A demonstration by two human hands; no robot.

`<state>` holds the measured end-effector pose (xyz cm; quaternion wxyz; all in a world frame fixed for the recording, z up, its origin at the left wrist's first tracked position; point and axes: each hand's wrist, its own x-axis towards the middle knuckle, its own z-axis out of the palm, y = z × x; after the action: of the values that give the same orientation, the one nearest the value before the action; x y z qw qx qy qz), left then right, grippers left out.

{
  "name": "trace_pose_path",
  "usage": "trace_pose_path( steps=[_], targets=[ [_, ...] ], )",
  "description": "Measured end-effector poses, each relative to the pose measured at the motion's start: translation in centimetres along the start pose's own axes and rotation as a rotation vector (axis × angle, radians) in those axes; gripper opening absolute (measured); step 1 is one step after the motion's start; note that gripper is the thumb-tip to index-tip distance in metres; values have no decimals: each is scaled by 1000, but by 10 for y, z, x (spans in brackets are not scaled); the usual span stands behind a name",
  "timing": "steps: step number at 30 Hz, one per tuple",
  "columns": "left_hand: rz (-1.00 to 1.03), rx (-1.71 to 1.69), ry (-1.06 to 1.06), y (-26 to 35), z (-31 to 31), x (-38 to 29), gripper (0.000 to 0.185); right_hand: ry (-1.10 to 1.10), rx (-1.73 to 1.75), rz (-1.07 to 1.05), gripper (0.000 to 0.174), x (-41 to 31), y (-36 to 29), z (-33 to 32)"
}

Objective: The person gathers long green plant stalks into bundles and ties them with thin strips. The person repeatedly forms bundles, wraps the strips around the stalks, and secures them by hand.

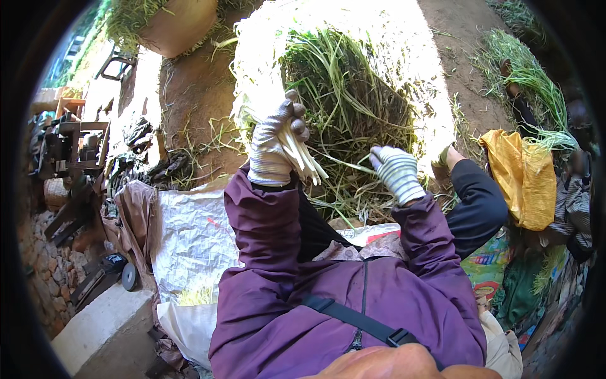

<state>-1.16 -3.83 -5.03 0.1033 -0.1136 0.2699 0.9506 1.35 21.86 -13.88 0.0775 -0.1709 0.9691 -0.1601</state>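
Note:
My left hand [279,139], in a striped knit glove with grey fingers, is closed round a bundle of pale plant stalks [303,156]. The stalks' light ends point down and right, and their other ends run up into glaring sunlight. My right hand [395,170], gloved alike, is to the right of it and lower, its fingers curled at the end of a thin pale stalk [345,163]; whether they grip it I cannot tell. Beyond both hands lies a large heap of long green leafy stalks [341,90], partly in bright sun.
A white woven sack [194,237] lies at my left, near a pale block [104,327]. A yellow sack [523,180] is at the right, beside another person's arm [521,106] and more green stalks [535,80]. A rounded tan container [180,26] stands at the top left.

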Motion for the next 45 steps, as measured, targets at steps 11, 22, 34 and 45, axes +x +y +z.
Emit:
trace_pose_path(
  steps=[11, 22, 34, 45],
  targets=[
    [-39, 24, 22, -5, 3, 10, 34, -135, -101, -2, 28, 67, -38, 87],
    [-29, 16, 42, -6, 6, 7, 35, 340, 210, 121, 34, 66, 21, -1],
    [-119, 165, 76, -35, 0, 6, 25, 156, 1082, 311, 22, 15, 26, -20],
    [-142, 410, 238, -123, -13, -22, 29, -277, 1288, 293, 27, -79, -22, -38]
  ],
)
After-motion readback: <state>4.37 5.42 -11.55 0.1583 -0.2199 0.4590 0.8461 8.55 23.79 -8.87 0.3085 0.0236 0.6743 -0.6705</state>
